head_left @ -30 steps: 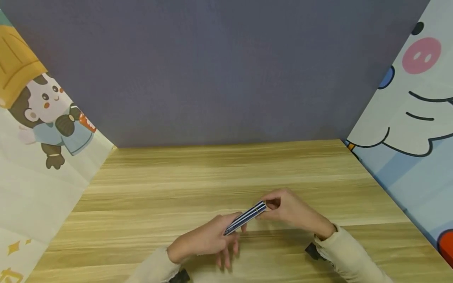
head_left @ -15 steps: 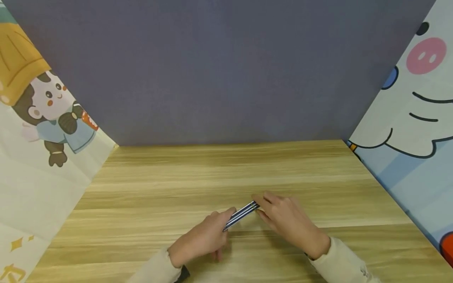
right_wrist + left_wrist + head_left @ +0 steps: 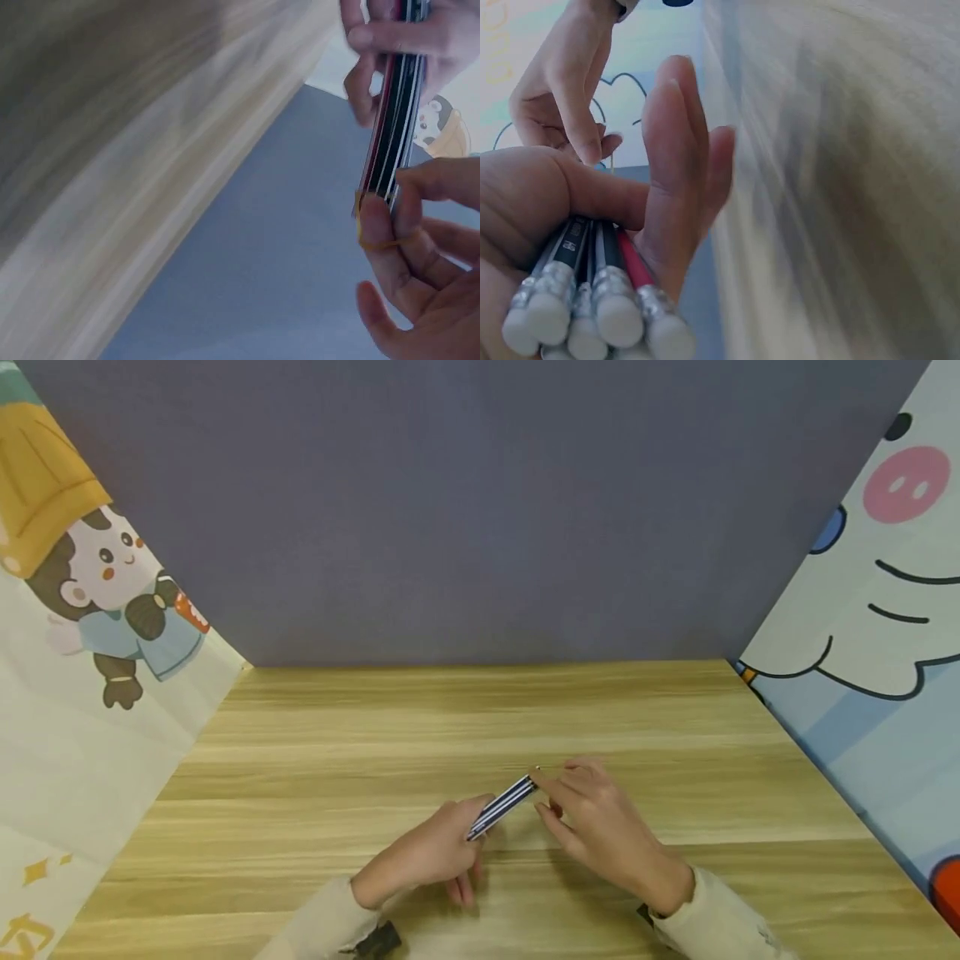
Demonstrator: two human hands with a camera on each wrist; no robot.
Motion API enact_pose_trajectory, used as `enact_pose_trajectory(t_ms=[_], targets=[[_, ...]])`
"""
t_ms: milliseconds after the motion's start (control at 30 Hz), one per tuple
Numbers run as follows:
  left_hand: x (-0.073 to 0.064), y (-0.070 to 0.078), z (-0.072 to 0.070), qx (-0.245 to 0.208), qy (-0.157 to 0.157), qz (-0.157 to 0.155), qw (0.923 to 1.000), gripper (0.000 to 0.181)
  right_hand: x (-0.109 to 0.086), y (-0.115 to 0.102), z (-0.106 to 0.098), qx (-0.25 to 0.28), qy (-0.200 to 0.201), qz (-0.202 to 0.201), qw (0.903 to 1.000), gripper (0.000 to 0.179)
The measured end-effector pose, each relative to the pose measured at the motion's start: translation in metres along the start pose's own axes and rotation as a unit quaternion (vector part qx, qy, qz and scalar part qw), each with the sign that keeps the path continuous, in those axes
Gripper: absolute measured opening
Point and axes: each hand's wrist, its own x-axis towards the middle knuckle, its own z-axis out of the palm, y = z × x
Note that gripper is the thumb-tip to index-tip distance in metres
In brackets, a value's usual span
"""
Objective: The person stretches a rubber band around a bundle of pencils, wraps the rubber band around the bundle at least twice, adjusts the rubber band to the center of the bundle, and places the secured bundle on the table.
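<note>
A bundle of striped pencils [image 3: 504, 807] slants up over the table, gripped by my left hand [image 3: 442, 845] around its lower part. In the left wrist view, several white erasers [image 3: 620, 320] with silver ferrules stick out of the fist side, and one pencil [image 3: 634, 261] is red. At the bundle's far end is my right hand [image 3: 609, 827]. A thin yellow rubber band [image 3: 386, 244] loops over its fingers and reaches the pencil ends in the right wrist view. Those fingertips [image 3: 375, 214] are right at the bundle's tip.
A wood-grain tabletop [image 3: 360, 735] lies beneath both hands. A grey panel [image 3: 480, 510] rises behind it. Cartoon-printed sheets stand along the left side [image 3: 45, 735] and the right side [image 3: 885, 735].
The right hand has moved left and turned over the bundle's far end, its fingers now spreading a little. The left hand and pencils have shifted slightly left and up.
</note>
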Motion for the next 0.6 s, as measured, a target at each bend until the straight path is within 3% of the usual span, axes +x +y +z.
enact_pose_trajectory(t_ms=[133, 233, 400, 500, 600], targets=[[0.003, -0.003, 0.001, -0.056, -0.027, 0.004, 0.9981, 0.014, -0.002, -0.001, 0.003, -0.025, 0.017, -0.02, 0.9993, 0.033], [0.003, -0.002, 0.003, -0.094, -0.05, 0.008, 0.9943, 0.009, -0.001, -0.005, 0.005, -0.03, 0.081, -0.053, 0.9949, 0.033], [0.005, 0.002, -0.001, -0.122, -0.049, 0.016, 0.9913, 0.007, 0.005, -0.016, 0.006, 0.053, 0.209, -0.112, 0.97, 0.024], [0.005, 0.003, -0.003, -0.127, -0.052, 0.019, 0.9904, 0.007, 0.005, -0.021, 0.008, 0.126, 0.223, -0.107, 0.9606, 0.021], [0.006, 0.004, 0.0, -0.132, -0.072, 0.03, 0.9883, 0.006, 0.002, -0.018, 0.007, 0.17, 0.218, -0.065, 0.9588, 0.021]])
